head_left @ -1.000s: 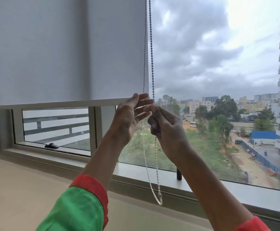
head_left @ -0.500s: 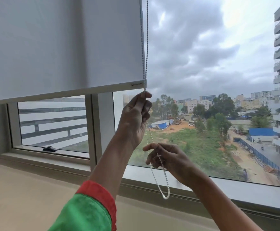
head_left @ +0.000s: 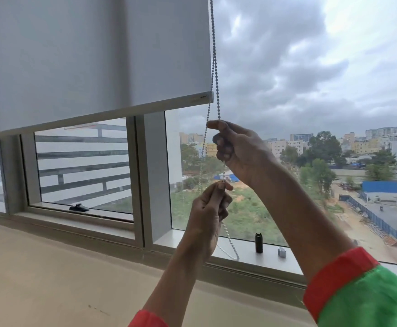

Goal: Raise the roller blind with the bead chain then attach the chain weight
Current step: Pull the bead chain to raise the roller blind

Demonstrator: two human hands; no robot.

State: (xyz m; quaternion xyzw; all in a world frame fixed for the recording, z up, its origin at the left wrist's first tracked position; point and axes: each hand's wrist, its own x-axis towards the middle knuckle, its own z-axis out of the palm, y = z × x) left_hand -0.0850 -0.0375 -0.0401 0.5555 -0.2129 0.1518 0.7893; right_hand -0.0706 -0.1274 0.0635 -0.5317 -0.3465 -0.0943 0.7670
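Both hands, right hand (head_left: pixel 237 149) above left hand (head_left: pixel 210 204), pinching one bead chain (head_left: pixel 214 55) (two strands).

We note grey roller blind (head_left: pixel 93 57) partly raised; white bead chain (head_left: pixel 214 67) hangs at its right edge, loop (head_left: pixel 230 253) near sill; black chain weight (head_left: pixel 259 243) upright there.

Two hands (head_left: pixel 237 149) (head_left: pixel 210 208), one bead chain (head_left: pixel 214 55), one blind (head_left: pixel 93 57), two sill pieces (head_left: pixel 259 243) (head_left: pixel 281 252).

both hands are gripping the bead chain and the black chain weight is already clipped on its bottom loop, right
Not quite. Both the left hand and right hand grip the bead chain, but the head view shows the black chain weight standing loose on the window sill, not clipped on.
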